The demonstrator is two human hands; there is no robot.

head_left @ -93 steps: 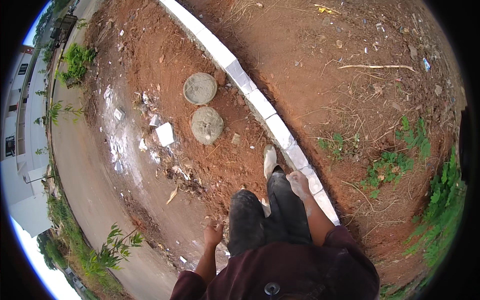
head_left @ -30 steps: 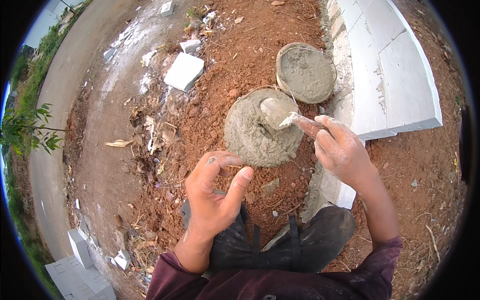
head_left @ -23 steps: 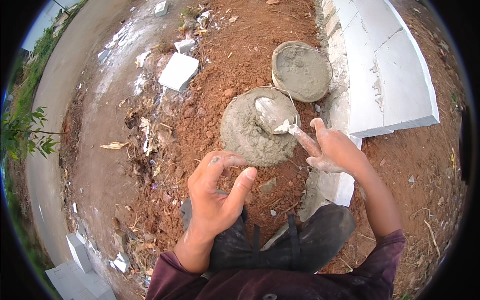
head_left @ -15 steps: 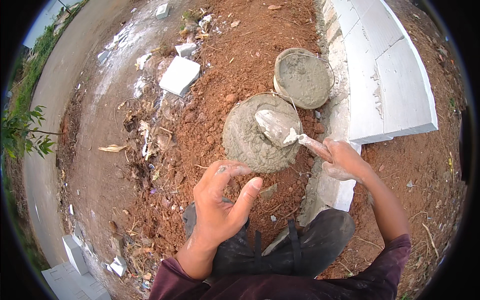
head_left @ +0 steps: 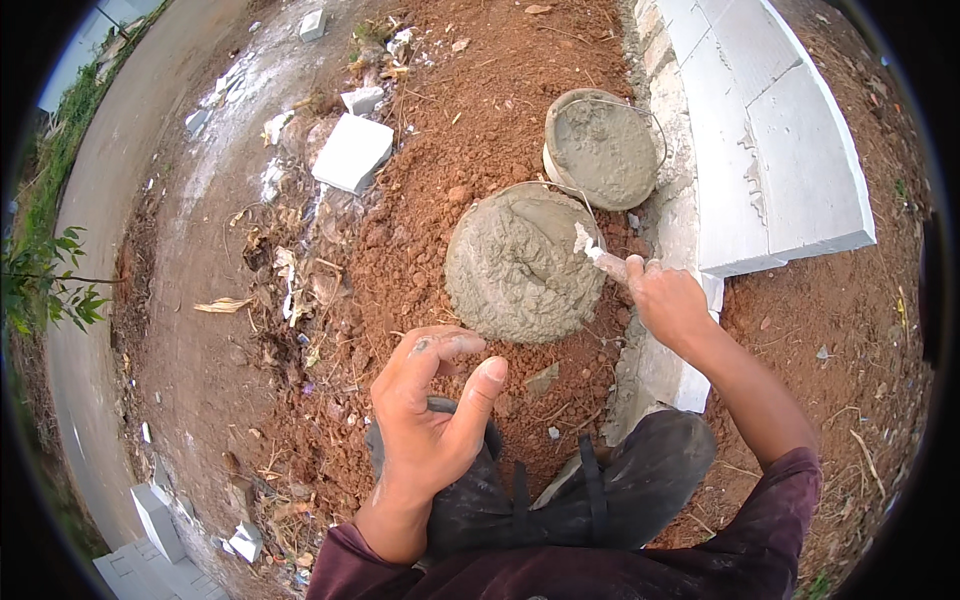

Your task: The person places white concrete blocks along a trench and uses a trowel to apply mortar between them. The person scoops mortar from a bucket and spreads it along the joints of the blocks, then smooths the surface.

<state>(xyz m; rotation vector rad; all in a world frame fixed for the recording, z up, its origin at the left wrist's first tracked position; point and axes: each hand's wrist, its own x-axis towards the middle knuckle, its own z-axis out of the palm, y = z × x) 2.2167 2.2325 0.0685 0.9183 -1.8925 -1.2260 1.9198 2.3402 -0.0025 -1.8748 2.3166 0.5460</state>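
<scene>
My right hand (head_left: 668,302) is closed round the handle of a trowel (head_left: 606,262). The blade is sunk out of sight in a rounded heap of wet grey mortar (head_left: 500,275), with only the mortar-smeared neck showing. The heap fills a bucket whose wire bail lies over the far right side. My left hand (head_left: 428,405) hovers above my knees, near side of the heap, empty, thumb and fingers apart and curved. Mortar stains one of its knuckles.
Behind the heap, a second bucket (head_left: 549,165) holds smoother mortar. A low white block wall (head_left: 745,120) runs along the right on a rough footing. A white block (head_left: 352,152) lies on red soil to the left, near scattered rubble. More blocks (head_left: 155,520) sit lower left.
The trowel blade, lying flat and visible on the mortar before, has turned and sunk into it. My right hand has rotated and shifted slightly left; my left hand stays open, nearly still.
</scene>
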